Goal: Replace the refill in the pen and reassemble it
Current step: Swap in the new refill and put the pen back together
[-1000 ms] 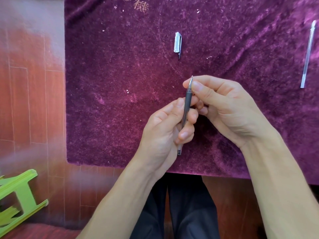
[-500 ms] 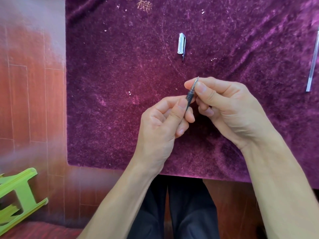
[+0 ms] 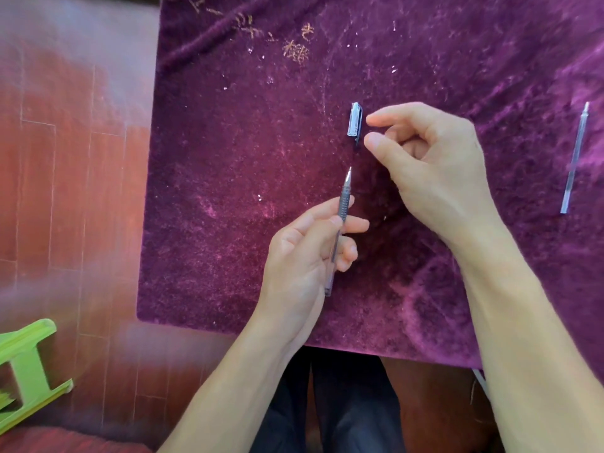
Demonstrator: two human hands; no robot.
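My left hand (image 3: 307,253) grips a grey pen (image 3: 343,204) by its barrel, thumb and fingers curled round it, with the tip pointing up and away from me. The clear pen cap (image 3: 354,124) with a dark clip lies on the purple cloth (image 3: 228,158) above the pen tip. Just right of the cap is my right hand (image 3: 425,158); it holds nothing, and its thumb and forefinger are parted a little, close to the cap but apart from it. A thin clear refill (image 3: 574,158) lies on the cloth at the far right.
The purple cloth covers the table and ends at a near edge above my dark trousers (image 3: 327,403). Red-brown floor boards (image 3: 65,191) lie to the left. A green plastic stool (image 3: 26,371) stands at the lower left.
My right hand let go of the pen tip and moved up and right toward the cap. My left hand kept the pen and shifted down; the camera view tilted so the cloth sits lower.
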